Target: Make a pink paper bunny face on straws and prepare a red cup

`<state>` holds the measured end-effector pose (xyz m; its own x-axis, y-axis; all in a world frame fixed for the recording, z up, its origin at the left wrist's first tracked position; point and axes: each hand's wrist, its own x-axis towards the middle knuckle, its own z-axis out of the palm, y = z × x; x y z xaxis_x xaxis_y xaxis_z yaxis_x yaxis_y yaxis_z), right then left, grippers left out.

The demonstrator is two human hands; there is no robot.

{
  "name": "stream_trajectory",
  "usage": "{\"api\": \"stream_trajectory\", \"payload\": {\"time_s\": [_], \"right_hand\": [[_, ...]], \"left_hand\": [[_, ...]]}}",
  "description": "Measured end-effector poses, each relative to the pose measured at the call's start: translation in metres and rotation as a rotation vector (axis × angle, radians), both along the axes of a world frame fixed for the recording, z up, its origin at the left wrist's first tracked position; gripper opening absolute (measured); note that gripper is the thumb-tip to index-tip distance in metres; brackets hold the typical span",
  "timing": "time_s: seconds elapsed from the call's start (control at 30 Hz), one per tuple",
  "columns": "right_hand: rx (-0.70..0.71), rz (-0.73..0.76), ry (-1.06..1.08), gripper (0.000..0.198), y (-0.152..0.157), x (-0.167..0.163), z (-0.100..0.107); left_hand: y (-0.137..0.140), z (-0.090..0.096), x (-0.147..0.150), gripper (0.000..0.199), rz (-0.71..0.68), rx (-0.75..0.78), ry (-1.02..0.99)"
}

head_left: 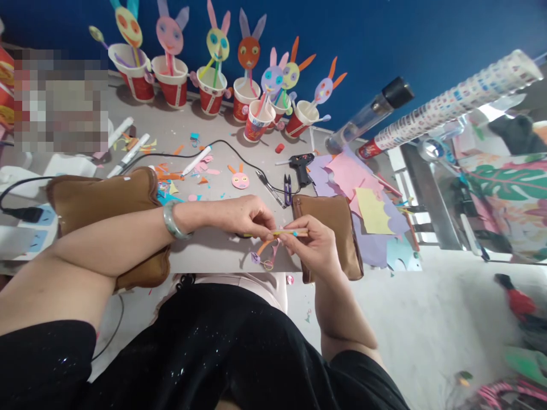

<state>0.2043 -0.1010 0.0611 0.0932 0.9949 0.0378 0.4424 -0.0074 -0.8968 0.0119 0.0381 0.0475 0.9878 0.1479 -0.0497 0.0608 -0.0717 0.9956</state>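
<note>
Thin pale-and-yellow stick-like piece: held up over the near edge of the grey table (222, 245), on the person's side of the black glue gun (302, 169) — slim, straight, lying nearly level, with a small bright-blue spot toward its right end.
Dangling bits: a curved orange strip (265, 246) and a little purple curl (255, 258) hang under it; how they join on, I can't tell from here.
Left hand (252, 217): thumb and fingertips pinched on the piece, a pale grey-green bangle (171, 220) at the wrist.
Right hand (314, 244): thumb and fingers closed around its other end, above a brown padded cushion (342, 228) just nearer than the glue gun.
Rabbit face: a flat pink paper cutout with orange ears (240, 180), lying left of the glue gun.
Snips: purple-handled, just beside the glue gun (288, 192).
Cups: seven red-and-white paper ones (212, 97), beyond the glue gun and mostly leftward — each with a rabbit face above it.
</note>
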Motion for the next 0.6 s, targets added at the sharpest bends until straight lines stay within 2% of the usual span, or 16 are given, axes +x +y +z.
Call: {"api": "stream_trajectory", "payload": {"time_s": [0.1, 0.23, 0.4, 0.6], "right_hand": [[-0.049, -0.022, 0.159, 0.028, 0.003, -0.002, -0.001], [-0.028, -0.069, 0.27, 0.029, 0.003, -0.003, -0.002], [-0.002, -0.067, 0.269, 0.03, 0.005, -0.005, 0.003], [-0.069, 0.06, 0.233, 0.029, 0.027, 0.0, 0.013]], "left_hand": [[0.0, 0.0, 0.0, 0.029, 0.006, -0.055, 0.004], [0.002, 0.005, -0.001, 0.019, 0.039, -0.121, 0.02], [0.008, 0.012, -0.003, 0.016, 0.029, -0.187, 0.02], [0.009, 0.009, -0.004, 0.022, 0.068, -0.186, 0.018]]}}
